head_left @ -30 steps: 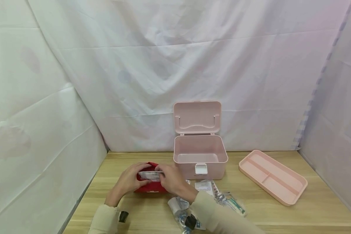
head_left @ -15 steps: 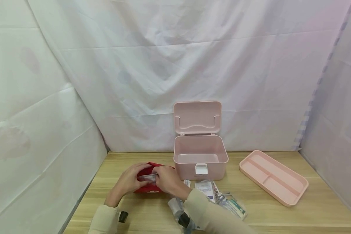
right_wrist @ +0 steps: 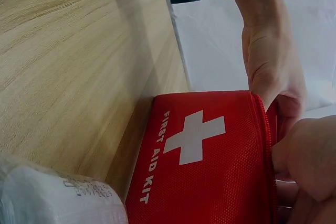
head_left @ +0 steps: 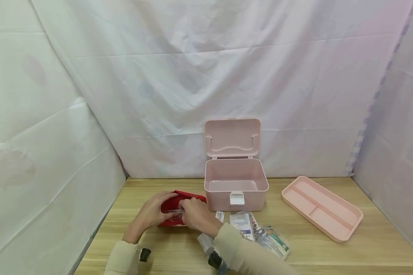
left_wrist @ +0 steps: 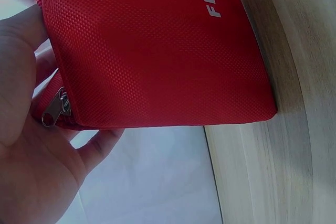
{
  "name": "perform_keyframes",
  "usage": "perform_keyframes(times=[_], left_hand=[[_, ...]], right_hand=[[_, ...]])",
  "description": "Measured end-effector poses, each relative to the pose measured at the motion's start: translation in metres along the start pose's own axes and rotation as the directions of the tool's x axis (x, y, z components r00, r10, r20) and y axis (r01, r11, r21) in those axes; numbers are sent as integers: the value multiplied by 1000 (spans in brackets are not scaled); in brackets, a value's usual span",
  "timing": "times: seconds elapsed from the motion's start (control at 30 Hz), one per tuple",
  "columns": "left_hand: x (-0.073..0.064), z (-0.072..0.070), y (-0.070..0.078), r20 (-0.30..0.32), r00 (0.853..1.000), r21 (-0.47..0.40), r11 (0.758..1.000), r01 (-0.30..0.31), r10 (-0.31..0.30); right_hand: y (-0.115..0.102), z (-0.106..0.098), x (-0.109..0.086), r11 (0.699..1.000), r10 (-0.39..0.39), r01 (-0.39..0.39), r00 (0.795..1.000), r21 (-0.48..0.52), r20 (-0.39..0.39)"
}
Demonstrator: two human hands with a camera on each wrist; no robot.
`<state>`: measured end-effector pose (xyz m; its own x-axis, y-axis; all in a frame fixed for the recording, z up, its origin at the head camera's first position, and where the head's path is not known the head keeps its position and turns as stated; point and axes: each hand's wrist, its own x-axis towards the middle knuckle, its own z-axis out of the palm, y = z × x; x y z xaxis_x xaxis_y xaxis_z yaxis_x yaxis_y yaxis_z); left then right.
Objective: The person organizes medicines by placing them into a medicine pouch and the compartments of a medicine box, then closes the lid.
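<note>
A red first aid pouch (right_wrist: 202, 145) with a white cross stands on the table, its zipped top open. My left hand (head_left: 155, 210) grips the pouch's left end, thumb at the near rim and fingers at the far side; a zip pull (left_wrist: 55, 108) hangs by the palm. My right hand (head_left: 197, 214) is at the mouth of the pouch, fingers curled and partly down inside. A clear plastic packet (head_left: 173, 212) shows low in the opening, pinched at its right end by the right hand. The fingertips and the pouch's contents are hidden.
Behind stands a pink box (head_left: 236, 202) with its lid (head_left: 232, 137) raised. A pink divided tray (head_left: 321, 208) lies to the right. In front of the box are packets (head_left: 241, 223), more packaged supplies (head_left: 273, 242) and a wrapped white roll (right_wrist: 58, 198).
The packet has sunk deeper into the pouch, pushed down by my right hand, which has shifted slightly left. My left hand has stayed on the pouch.
</note>
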<state>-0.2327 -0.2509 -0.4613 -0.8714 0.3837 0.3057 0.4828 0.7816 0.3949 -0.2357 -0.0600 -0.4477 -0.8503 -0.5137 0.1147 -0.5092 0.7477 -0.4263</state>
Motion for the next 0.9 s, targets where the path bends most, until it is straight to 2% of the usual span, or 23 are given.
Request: perform_keyframes(times=[0.43,0.9], left_hand=[[1,-2,4,50,999,-8,1000,21,-21],[1,-1,3,62,998,-21,1000,18,-17]], right_hand=[[-4,1,-1,998,37,-34,998,-55,55],[-5,3,-1,997,41,-37,998,-69,50]])
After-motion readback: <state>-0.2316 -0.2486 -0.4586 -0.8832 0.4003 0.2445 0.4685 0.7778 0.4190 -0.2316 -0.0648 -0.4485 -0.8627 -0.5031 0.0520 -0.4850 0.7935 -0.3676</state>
